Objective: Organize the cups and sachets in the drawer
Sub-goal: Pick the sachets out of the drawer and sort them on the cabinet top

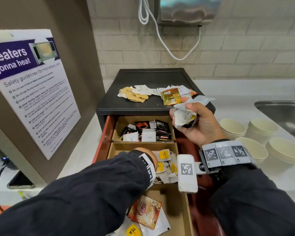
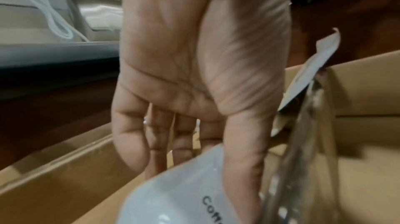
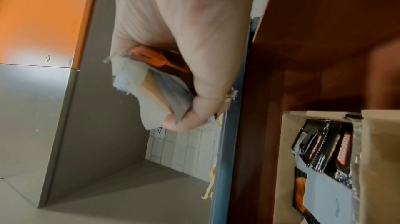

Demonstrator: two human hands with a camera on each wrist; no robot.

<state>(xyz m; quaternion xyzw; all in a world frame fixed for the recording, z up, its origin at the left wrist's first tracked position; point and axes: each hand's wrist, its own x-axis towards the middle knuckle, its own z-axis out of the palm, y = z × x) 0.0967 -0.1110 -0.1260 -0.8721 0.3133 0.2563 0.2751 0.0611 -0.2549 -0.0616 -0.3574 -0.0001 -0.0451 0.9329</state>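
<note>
The drawer (image 1: 102, 133) is pulled out, with cardboard compartments inside. My left hand (image 1: 143, 152) reaches down into the middle compartment, beside tea bags (image 1: 165, 160) with yellow tags. In the left wrist view the left hand (image 2: 194, 73) has a white sachet (image 2: 173, 193) between thumb and near-straight fingers. My right hand (image 1: 197, 123) hovers over the drawer's back right corner and grips a crumpled bunch of sachets (image 1: 184, 114), also seen as the bunch (image 3: 151, 91) in the right hand (image 3: 194, 39). Black and white sachets (image 1: 146, 132) fill the back compartment. Stacks of paper cups (image 1: 232, 128) stand on the counter at right.
Loose sachets (image 1: 143, 92) lie on the black cabinet top (image 1: 152, 77). A creamer sachet (image 1: 145, 212) lies in the front compartment. A steel sink (image 1: 283, 113) is at far right, a microwave poster (image 1: 32, 92) and a phone (image 1: 19, 182) at left.
</note>
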